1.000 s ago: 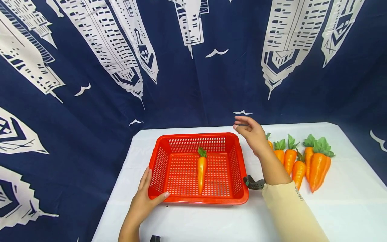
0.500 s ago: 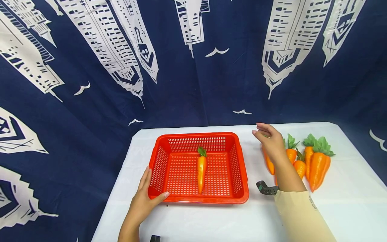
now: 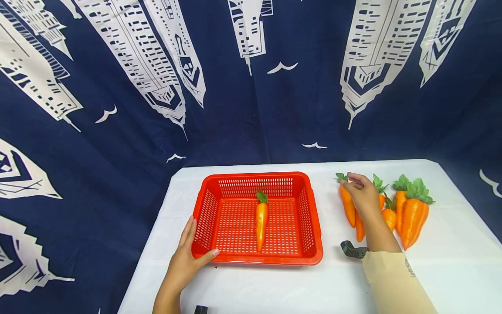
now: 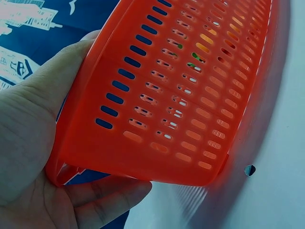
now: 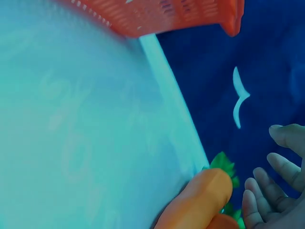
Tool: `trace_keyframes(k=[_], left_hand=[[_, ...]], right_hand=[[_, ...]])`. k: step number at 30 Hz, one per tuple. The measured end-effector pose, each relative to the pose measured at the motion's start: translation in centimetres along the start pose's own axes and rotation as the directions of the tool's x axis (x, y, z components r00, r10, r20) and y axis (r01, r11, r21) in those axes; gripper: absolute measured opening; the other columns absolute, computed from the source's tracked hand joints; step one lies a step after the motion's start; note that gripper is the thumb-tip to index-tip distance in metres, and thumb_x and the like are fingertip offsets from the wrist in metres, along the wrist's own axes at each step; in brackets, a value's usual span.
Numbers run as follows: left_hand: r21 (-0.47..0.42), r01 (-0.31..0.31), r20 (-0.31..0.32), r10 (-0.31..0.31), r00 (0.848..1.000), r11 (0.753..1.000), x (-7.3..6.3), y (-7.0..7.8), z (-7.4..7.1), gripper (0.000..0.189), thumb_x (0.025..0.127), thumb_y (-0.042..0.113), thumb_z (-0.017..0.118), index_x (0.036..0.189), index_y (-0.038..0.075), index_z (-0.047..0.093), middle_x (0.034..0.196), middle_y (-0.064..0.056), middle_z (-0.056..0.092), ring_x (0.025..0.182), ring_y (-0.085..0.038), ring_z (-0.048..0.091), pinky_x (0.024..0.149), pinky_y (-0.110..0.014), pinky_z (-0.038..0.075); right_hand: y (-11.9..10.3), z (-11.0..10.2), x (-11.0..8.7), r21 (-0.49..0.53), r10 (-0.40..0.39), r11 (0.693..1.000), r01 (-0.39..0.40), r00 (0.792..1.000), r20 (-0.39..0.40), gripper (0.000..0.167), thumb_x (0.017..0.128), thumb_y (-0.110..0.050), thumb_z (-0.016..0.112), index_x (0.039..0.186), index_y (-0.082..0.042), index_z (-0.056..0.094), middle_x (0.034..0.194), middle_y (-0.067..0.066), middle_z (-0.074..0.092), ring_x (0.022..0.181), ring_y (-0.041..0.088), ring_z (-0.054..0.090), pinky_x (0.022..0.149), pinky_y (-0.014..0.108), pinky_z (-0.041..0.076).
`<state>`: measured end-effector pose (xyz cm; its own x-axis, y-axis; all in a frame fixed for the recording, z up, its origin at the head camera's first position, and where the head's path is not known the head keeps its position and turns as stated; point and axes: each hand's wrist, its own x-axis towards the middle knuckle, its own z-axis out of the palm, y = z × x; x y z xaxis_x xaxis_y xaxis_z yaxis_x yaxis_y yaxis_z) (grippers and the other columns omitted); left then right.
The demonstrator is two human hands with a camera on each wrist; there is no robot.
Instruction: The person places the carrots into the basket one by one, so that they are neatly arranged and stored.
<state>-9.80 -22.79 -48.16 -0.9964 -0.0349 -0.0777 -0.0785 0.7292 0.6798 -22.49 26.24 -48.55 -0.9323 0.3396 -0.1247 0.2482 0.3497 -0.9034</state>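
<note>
At the front left corner of a red plastic basket [image 3: 270,261], my left hand [image 3: 184,259] holds the rim, its thumb along the front edge and its fingers along the left side. The left wrist view shows that hand [image 4: 28,138] around the basket's corner. One orange carrot [image 3: 261,224] with green leaves lies inside. Over the carrots on the right, my right hand [image 3: 364,198] hovers with loosely bent fingers, its fingertips close to the leaves of the leftmost carrot [image 3: 347,207]. In the right wrist view its fingers [image 5: 286,169] are apart, holding nothing, beside a carrot [image 5: 200,198].
Several more carrots lie in a group at the right, including a thick one [image 3: 415,220] and a thin one [image 3: 400,209]; my right arm covers part of them. A white cloth [image 3: 274,292] covers the table. Behind it hangs a dark blue curtain [image 3: 251,117] with white buildings.
My right hand has moved right and down, from beside the basket's back right corner to over the carrots. The left hand and basket have stayed in place.
</note>
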Motion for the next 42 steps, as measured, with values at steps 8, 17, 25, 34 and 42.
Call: trace_keyframes(k=[8, 17, 25, 34, 42], left_hand=[[0.000, -0.005, -0.004, 0.005, 1.000, 1.000, 0.1, 0.0, 0.0, 0.115, 0.078, 0.060, 0.080, 0.164, 0.032, 0.008, 0.171, 0.014, 0.002, 0.150, -0.042, 0.034, 0.107, -0.071, 0.037], [-0.001, -0.007, -0.010, 0.007, 1.000, 1.000, 0.0, 0.0, 0.1, 0.115, 0.079, 0.055, 0.082, 0.164, 0.030, 0.009, 0.172, 0.007, 0.005, 0.148, -0.043, 0.036, 0.106, -0.070, 0.040], [-0.010, -0.012, -0.011, 0.012, 1.000, 1.000, -0.1, 0.0, 0.1, 0.115, 0.079, 0.057, 0.081, 0.164, 0.031, 0.009, 0.172, 0.008, 0.006, 0.150, -0.042, 0.034, 0.107, -0.071, 0.038], [-0.012, -0.010, -0.013, 0.010, 1.000, 1.000, 0.0, -0.1, 0.1, 0.115, 0.078, 0.057, 0.082, 0.164, 0.032, 0.008, 0.171, 0.014, 0.003, 0.151, -0.040, 0.031, 0.108, -0.071, 0.036], [-0.006, -0.020, -0.015, 0.020, 1.000, 1.000, -0.1, -0.1, 0.1, 0.115, 0.078, 0.058, 0.081, 0.164, 0.033, 0.007, 0.170, 0.018, 0.001, 0.151, -0.039, 0.032, 0.108, -0.070, 0.037]], right_hand=[[1.3, 0.0, 0.7, -0.160, -0.114, 0.981, 0.109, 0.993, -0.019, 0.054, 0.101, -0.033, 0.061, 0.146, -0.004, 0.051, 0.144, 0.027, 0.051, 0.133, 0.044, 0.049, 0.107, 0.055, 0.044], [1.9, 0.3, 1.7, -0.310, -0.146, 0.940, 0.140, 0.989, 0.005, 0.053, 0.099, -0.025, 0.062, 0.144, 0.001, 0.050, 0.137, 0.032, 0.049, 0.126, 0.049, 0.048, 0.107, 0.062, 0.039], [2.7, 0.1, 2.4, -0.332, -0.160, 0.929, 0.163, 0.986, 0.037, 0.054, 0.098, -0.024, 0.063, 0.142, 0.004, 0.050, 0.133, 0.033, 0.050, 0.121, 0.048, 0.050, 0.105, 0.061, 0.040], [3.1, 0.1, 2.5, -0.407, -0.196, 0.890, 0.206, 0.978, 0.067, 0.056, 0.093, -0.020, 0.066, 0.140, 0.006, 0.049, 0.130, 0.035, 0.048, 0.116, 0.050, 0.050, 0.103, 0.061, 0.040], [2.8, -0.2, 2.3, -0.380, -0.176, 0.905, 0.190, 0.982, 0.071, 0.057, 0.094, -0.020, 0.065, 0.141, 0.005, 0.047, 0.130, 0.034, 0.047, 0.115, 0.048, 0.053, 0.100, 0.058, 0.042]])
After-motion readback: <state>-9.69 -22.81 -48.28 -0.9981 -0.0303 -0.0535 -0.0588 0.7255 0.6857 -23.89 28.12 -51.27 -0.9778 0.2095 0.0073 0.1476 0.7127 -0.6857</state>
